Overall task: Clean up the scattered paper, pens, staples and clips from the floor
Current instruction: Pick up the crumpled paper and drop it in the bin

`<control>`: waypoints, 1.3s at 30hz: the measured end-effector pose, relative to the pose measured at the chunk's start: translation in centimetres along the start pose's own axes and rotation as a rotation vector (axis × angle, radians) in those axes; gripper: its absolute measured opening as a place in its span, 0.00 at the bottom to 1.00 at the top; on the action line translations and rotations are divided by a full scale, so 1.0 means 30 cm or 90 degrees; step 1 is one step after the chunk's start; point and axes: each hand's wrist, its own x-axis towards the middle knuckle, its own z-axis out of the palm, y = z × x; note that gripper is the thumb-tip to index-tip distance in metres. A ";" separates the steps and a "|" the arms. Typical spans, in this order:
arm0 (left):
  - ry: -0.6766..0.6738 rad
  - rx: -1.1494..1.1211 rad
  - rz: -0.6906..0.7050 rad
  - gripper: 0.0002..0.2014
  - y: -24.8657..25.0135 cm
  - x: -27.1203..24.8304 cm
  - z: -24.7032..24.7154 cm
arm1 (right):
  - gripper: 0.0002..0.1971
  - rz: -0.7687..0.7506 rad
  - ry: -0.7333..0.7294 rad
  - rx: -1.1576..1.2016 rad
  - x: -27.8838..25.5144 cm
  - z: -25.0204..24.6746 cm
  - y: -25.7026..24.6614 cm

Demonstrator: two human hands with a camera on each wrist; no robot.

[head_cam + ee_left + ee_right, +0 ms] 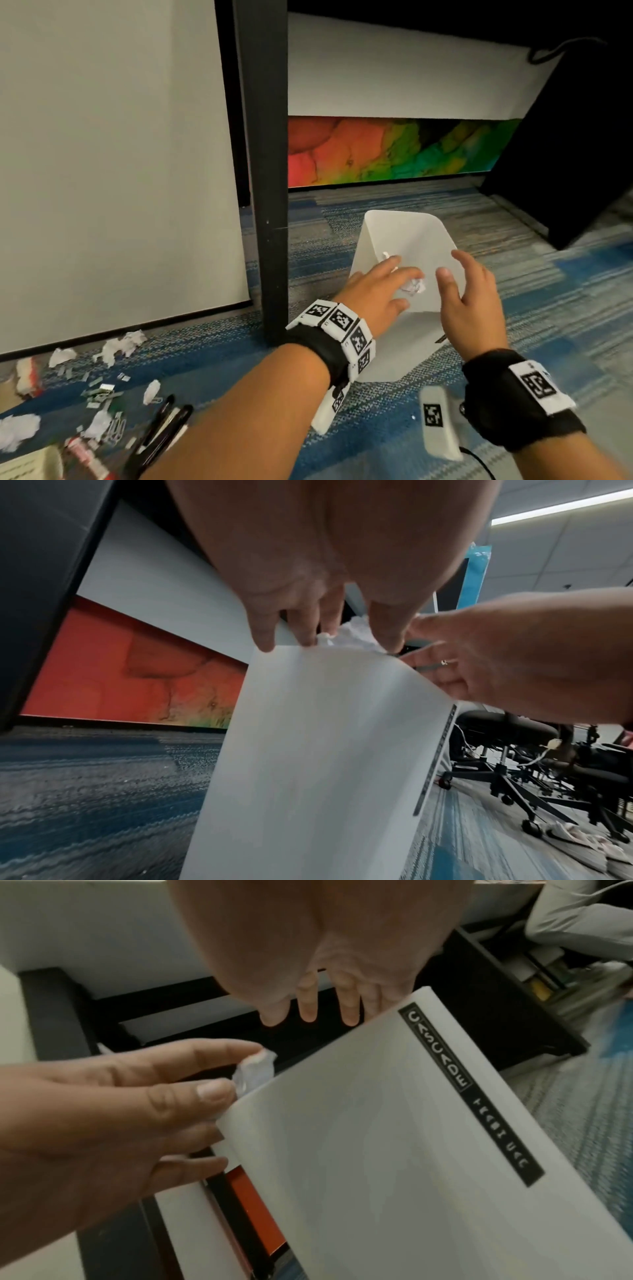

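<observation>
A white trash bin (390,346) stands tilted on the carpet, its mouth facing away from me. My left hand (402,275) reaches over the near rim and pinches a crumpled paper ball (415,286) between thumb and fingers; the same paper ball (256,1066) shows in the right wrist view at the rim of the bin (377,1137). My right hand (454,270) hovers at the bin's right rim with straight fingers and holds nothing. On the floor at lower left lie more crumpled paper (120,346), staples (99,390), paper clips (115,429) and black pens (164,428).
A black desk leg (267,171) stands just left of the bin, with a white panel (120,171) beyond it. A black panel (565,154) slants at the right. A red-capped marker (89,455) and a small box (30,466) lie at lower left. Office chairs (514,764) stand behind.
</observation>
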 end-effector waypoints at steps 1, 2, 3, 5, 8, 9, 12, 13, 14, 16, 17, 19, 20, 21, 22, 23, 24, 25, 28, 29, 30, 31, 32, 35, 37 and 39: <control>-0.011 0.029 0.012 0.21 -0.011 -0.011 0.006 | 0.20 -0.016 0.009 -0.003 -0.007 0.002 0.000; -0.017 0.041 0.026 0.21 -0.021 -0.025 0.009 | 0.18 -0.037 0.022 -0.006 -0.015 0.007 0.000; -0.015 0.040 0.037 0.20 -0.026 -0.041 0.006 | 0.17 -0.064 0.038 -0.006 -0.025 0.015 -0.008; 0.012 0.017 0.041 0.20 -0.035 -0.074 -0.013 | 0.15 -0.133 0.080 0.000 -0.044 0.040 -0.039; 0.121 -0.003 0.046 0.15 -0.086 -0.144 -0.052 | 0.13 -0.232 0.090 0.028 -0.087 0.099 -0.124; 0.158 0.005 0.034 0.13 -0.116 -0.183 -0.066 | 0.12 -0.261 0.071 0.034 -0.108 0.131 -0.156; 0.171 0.086 -0.073 0.09 -0.243 -0.347 -0.104 | 0.10 -0.328 -0.063 0.043 -0.201 0.275 -0.231; 0.149 0.114 -0.122 0.09 -0.293 -0.414 -0.118 | 0.11 -0.337 -0.132 0.038 -0.242 0.338 -0.249; 0.123 0.134 -0.175 0.09 -0.345 -0.484 -0.133 | 0.12 -0.344 -0.205 0.023 -0.284 0.404 -0.259; 0.079 0.164 -0.290 0.09 -0.451 -0.629 -0.163 | 0.14 -0.370 -0.352 -0.043 -0.369 0.541 -0.268; 0.057 0.177 -0.356 0.10 -0.500 -0.702 -0.178 | 0.16 -0.386 -0.423 -0.090 -0.408 0.608 -0.272; 0.021 0.208 -0.484 0.11 -0.584 -0.844 -0.206 | 0.19 -0.395 -0.561 -0.170 -0.474 0.729 -0.288; 0.004 0.231 -0.534 0.11 -0.621 -0.908 -0.216 | 0.20 -0.398 -0.619 -0.206 -0.497 0.786 -0.302; -0.016 0.259 -0.574 0.11 -0.651 -0.961 -0.226 | 0.20 -0.405 -0.664 -0.238 -0.514 0.839 -0.317; -0.042 0.287 -0.606 0.11 -0.678 -1.006 -0.236 | 0.20 -0.412 -0.701 -0.262 -0.527 0.891 -0.339; -0.069 0.314 -0.629 0.11 -0.701 -1.040 -0.243 | 0.21 -0.417 -0.730 -0.276 -0.536 0.942 -0.363; -0.095 0.336 -0.644 0.12 -0.723 -1.065 -0.246 | 0.21 -0.421 -0.755 -0.286 -0.543 0.992 -0.385; -0.116 0.349 -0.656 0.13 -0.745 -1.081 -0.246 | 0.21 -0.424 -0.778 -0.296 -0.550 1.046 -0.402; -0.137 0.348 -0.689 0.15 -0.815 -1.090 -0.237 | 0.22 -0.417 -0.829 -0.322 -0.561 1.207 -0.438; -0.142 0.343 -0.698 0.16 -0.840 -1.083 -0.232 | 0.22 -0.409 -0.843 -0.323 -0.564 1.254 -0.448; -0.148 0.336 -0.705 0.17 -0.862 -1.073 -0.226 | 0.24 -0.401 -0.855 -0.325 -0.568 1.297 -0.455; -0.155 0.322 -0.713 0.19 -0.886 -1.062 -0.218 | 0.25 -0.393 -0.867 -0.334 -0.572 1.335 -0.458; -0.162 0.297 -0.727 0.20 -0.909 -1.050 -0.209 | 0.27 -0.387 -0.879 -0.348 -0.576 1.367 -0.456; -0.157 0.202 -0.795 0.25 -0.976 -1.032 -0.174 | 0.29 -0.396 -0.905 -0.398 -0.585 1.420 -0.436; -0.153 0.171 -0.817 0.29 -1.015 -1.032 -0.145 | 0.23 -0.407 -0.893 -0.397 -0.585 1.430 -0.425; -0.178 0.181 -0.817 0.33 -1.041 -1.032 -0.122 | 0.17 -0.391 -0.861 -0.361 -0.579 1.426 -0.415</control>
